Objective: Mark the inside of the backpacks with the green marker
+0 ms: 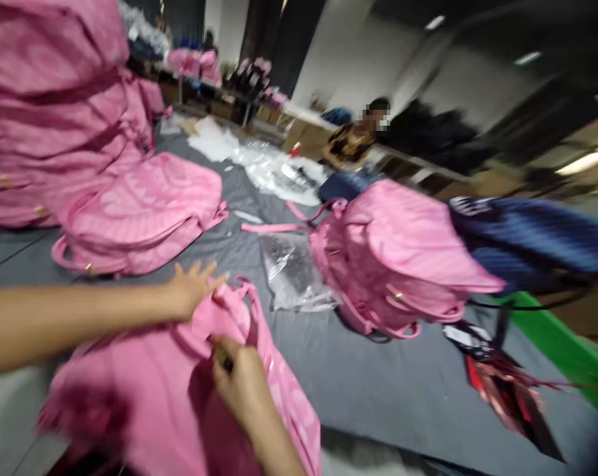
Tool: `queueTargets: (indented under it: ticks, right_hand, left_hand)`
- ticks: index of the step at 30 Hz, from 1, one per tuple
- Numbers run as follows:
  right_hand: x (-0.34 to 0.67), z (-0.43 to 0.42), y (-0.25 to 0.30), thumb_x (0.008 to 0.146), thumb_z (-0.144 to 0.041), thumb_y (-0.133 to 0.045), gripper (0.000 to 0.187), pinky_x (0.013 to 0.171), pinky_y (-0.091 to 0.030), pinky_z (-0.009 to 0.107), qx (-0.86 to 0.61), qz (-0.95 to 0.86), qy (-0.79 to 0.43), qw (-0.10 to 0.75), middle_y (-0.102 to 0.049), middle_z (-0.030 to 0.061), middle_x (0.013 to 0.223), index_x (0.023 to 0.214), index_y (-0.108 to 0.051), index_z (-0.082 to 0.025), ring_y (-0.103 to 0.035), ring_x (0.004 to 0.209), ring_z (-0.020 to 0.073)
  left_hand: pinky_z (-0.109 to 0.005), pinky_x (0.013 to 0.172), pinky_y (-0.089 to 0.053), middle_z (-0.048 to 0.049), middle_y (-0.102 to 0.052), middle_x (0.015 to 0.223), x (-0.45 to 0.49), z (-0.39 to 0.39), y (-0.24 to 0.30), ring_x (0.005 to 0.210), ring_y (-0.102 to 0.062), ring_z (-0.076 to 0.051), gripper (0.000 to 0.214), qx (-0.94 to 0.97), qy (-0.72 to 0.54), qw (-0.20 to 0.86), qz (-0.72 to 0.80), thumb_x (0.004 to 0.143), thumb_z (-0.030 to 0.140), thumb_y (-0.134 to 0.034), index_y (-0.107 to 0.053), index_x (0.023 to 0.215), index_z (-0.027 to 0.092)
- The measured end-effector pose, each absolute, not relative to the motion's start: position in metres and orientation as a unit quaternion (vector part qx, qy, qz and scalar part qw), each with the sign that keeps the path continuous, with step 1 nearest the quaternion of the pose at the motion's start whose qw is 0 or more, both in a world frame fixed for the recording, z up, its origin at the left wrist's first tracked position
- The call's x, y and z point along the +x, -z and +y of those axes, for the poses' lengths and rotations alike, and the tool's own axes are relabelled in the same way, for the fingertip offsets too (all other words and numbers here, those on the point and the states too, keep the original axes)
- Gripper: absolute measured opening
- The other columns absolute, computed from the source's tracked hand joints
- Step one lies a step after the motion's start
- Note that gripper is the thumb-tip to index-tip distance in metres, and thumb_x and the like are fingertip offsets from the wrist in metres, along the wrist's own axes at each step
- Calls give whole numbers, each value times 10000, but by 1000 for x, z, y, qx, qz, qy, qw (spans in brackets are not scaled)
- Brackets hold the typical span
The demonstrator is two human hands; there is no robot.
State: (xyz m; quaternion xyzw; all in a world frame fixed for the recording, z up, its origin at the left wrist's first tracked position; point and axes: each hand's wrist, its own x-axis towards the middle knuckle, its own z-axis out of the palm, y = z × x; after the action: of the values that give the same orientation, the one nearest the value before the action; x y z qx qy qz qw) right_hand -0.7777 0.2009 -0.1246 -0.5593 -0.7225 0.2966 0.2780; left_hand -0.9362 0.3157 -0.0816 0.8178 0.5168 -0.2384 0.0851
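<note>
A pink backpack (155,390) lies at the table's near edge, right in front of me. My left hand (192,287) reaches across its top with fingers spread, resting by the strap end. Lower on the same bag, my right hand (239,373) is closed, with a small dark and yellowish object (224,360) showing at its fingers; blur hides what kind it is. Part of the bag's near side is smeared and runs out of the frame.
A tall stack of pink backpacks (45,119) stands at left, beside a single pink backpack (145,211). To the right are more pink backpacks (403,244), a clear plastic bag (296,274), blue bags (547,231) and red-black tags (507,390). A person (351,142) works behind.
</note>
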Motion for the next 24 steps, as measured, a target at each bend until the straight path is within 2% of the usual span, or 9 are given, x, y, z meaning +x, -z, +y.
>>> queueTargets:
  ticks: [2,3,7,9,11,13,15,20,24]
  right_hand:
    - [-776,198,122,849,-112,-513,264,704,-538,246,-560,-718,-326,255,-722,29,743,967,-727,-213,-709,732,186]
    - [-776,199,123,852,-116,-510,277,755,-544,263,-561,-716,-334,247,-738,40,794,1002,-725,-206,-721,783,198]
    - [-780,201,126,845,-123,-518,296,797,-542,294,-562,-728,-324,222,-765,80,920,1062,-709,-187,-737,860,233]
    - [-782,202,127,834,-108,-522,295,770,-535,283,-555,-741,-311,215,-769,77,922,1050,-706,-189,-738,849,230]
    - [-782,203,127,822,-91,-530,288,745,-527,277,-552,-750,-297,212,-772,74,910,1027,-707,-189,-741,832,231]
    - [-782,205,128,821,-85,-542,275,720,-522,284,-556,-752,-287,207,-774,76,897,1015,-711,-184,-746,817,241]
    - [-782,207,129,830,-89,-548,266,708,-522,294,-559,-751,-286,205,-775,79,894,1019,-712,-180,-750,812,252]
    - [-779,208,129,845,-104,-537,266,742,-552,320,-550,-747,-302,220,-776,92,930,1036,-710,-172,-755,828,260]
    - [-775,208,129,845,-125,-524,285,788,-576,348,-536,-747,-314,238,-776,97,950,1062,-705,-162,-755,858,264]
  left_hand:
    - [-536,1011,-487,-242,-37,1678,-943,316,70,1361,-473,-457,1392,783,236,120,563,631,315,-921,73,1606,339]
    - [-503,989,-508,-255,-3,1674,-944,316,67,1333,-504,-448,1415,777,238,125,569,635,308,-919,116,1599,329]
    - [-479,968,-518,-258,88,1669,-941,314,73,1338,-482,-454,1426,785,277,108,543,640,213,-911,143,1591,346]
    - [-472,952,-521,-277,17,1665,-938,312,77,1312,-502,-449,1426,790,285,101,534,639,209,-910,143,1592,344]
    - [-453,932,-525,-292,-156,1628,-938,312,81,1265,-543,-430,1413,801,281,92,521,648,216,-903,139,1594,334]
    - [-427,915,-523,-274,-325,1544,-940,315,83,1209,-585,-400,1376,811,281,81,506,669,198,-878,128,1599,323]
    - [-402,908,-516,-247,-403,1481,-943,319,83,1172,-608,-373,1320,822,280,80,490,704,196,-836,126,1602,304]
    - [-380,898,-509,-240,-413,1457,-951,325,82,1105,-654,-335,1125,843,273,111,449,802,163,-680,97,1612,246]
    - [-369,936,-501,-243,-314,1534,-959,329,84,1175,-632,-331,1091,847,253,156,440,813,138,-642,89,1612,268]
